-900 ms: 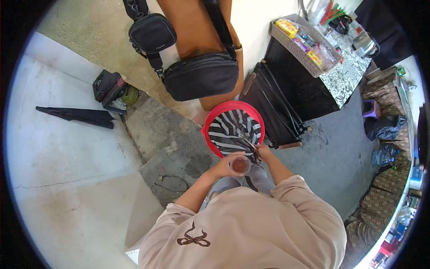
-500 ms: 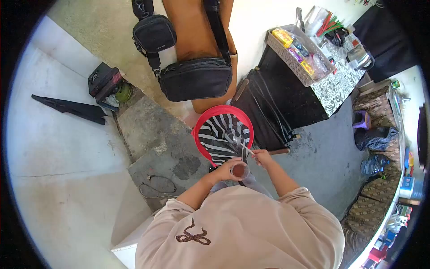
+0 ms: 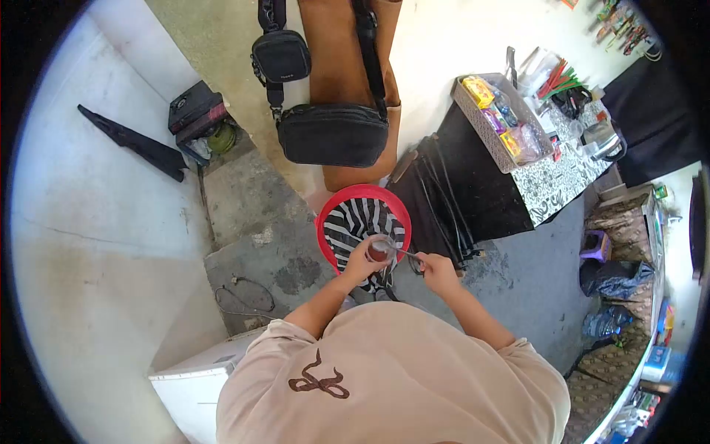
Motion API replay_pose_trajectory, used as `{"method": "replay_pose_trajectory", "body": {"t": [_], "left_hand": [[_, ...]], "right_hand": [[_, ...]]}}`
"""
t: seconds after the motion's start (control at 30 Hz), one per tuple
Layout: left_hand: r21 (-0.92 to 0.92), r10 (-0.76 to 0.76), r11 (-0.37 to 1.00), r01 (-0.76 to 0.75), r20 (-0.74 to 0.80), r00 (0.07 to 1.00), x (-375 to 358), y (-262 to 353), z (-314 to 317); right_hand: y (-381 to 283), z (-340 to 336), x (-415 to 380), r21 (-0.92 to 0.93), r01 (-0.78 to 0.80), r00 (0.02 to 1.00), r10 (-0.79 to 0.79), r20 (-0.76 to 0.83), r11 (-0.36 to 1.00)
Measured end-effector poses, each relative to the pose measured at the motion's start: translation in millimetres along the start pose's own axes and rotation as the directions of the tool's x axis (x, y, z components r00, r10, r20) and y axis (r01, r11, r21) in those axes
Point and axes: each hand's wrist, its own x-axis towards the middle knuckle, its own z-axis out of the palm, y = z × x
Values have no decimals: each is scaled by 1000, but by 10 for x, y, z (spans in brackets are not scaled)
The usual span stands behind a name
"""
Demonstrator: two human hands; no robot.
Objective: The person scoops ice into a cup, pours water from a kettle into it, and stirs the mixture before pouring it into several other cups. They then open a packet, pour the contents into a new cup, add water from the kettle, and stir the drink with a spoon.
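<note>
A clear cup [image 3: 379, 253] with reddish-brown contents is gripped by my left hand [image 3: 360, 260]. Pinched in my right hand [image 3: 438, 272] is the handle of a metal spoon [image 3: 404, 253], whose bowl end lies over the cup's mouth; whether it touches the contents is too small to tell. Below both hands stands a round red bin [image 3: 322, 235] lined with a black-and-white striped bag [image 3: 355, 222].
Black bags [image 3: 334, 135] hang above the bin. A patterned table [image 3: 543, 194] at the right bears a basket [image 3: 482, 122] of packets and a kettle [image 3: 605, 139]. A white box [image 3: 188, 392] stands at the lower left, near a cable [image 3: 244, 303] on the floor.
The cup has moved up and left, over the bin. My right hand has brought the spoon from beyond the cup to its mouth. The camera view has shifted.
</note>
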Motion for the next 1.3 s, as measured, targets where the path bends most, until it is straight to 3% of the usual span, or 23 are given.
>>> {"method": "replay_pose_trajectory", "body": {"t": [0.07,0.1,0.13,0.2,0.23,0.33,0.37,0.47,0.5,0.53,0.6,0.63,0.7,0.83,0.93,1.03,1.07,1.17,1.3], "left_hand": [[-165,23,986,-20,12,1000,49,-144,38],[-41,97,994,-98,-35,995,38,-111,50],[-46,41,998,-41,-6,999,6,-78,47],[-51,-73,996,76,51,996,-76,-48,32],[-7,71,997,-71,83,994,-113,-98,27],[-9,4,1000,-2,168,986,-299,-185,82],[33,-29,999,24,147,989,-371,-538,135],[317,13,947,-57,139,990,-550,-465,210],[82,-96,993,83,161,982,-601,-340,235],[90,-95,993,82,146,985,-647,-360,254],[106,-88,991,77,110,990,-741,-386,292],[49,-149,988,146,86,985,-795,-370,309],[-10,-123,992,124,41,991,-892,-622,346],[77,-144,986,147,-45,989,-1004,-592,285],[260,-21,965,29,-32,999,-953,-340,199],[467,98,883,-49,-82,992,-920,-343,99],[415,61,910,-14,-99,993,-896,-345,73],[256,-51,963,83,-127,991,-750,-262,-43],[270,4,962,43,-172,985,-651,-210,-123]], "right_hand": [[-154,-113,24,-210,160,986,-164,-2,964],[-175,-144,41,-264,208,976,-219,-11,942],[-178,-163,64,-317,254,962,-274,-18,914],[-112,-222,118,-236,212,975,-223,-18,948],[-62,-250,140,-195,187,981,-194,-15,963],[215,-222,230,-171,26,999,-31,-25,985],[369,-132,272,-184,-53,998,56,13,981],[711,247,419,-238,-42,965,101,241,970],[760,423,486,-304,-98,942,186,278,948],[768,604,551,-373,-145,912,270,310,917],[786,873,656,-372,-133,904,267,335,919],[873,1013,736,-368,-91,877,250,411,925],[995,1298,927,-341,-3,808,203,554,940],[452,910,1038,-40,-32,844,49,534,999],[210,729,992,46,104,924,-114,364,993],[121,554,975,-104,206,894,-144,425,973],[93,485,958,-153,240,885,-151,441,959],[35,335,892,-425,195,868,46,494,884],[481,753,841,-508,167,887,96,451,845]]}}
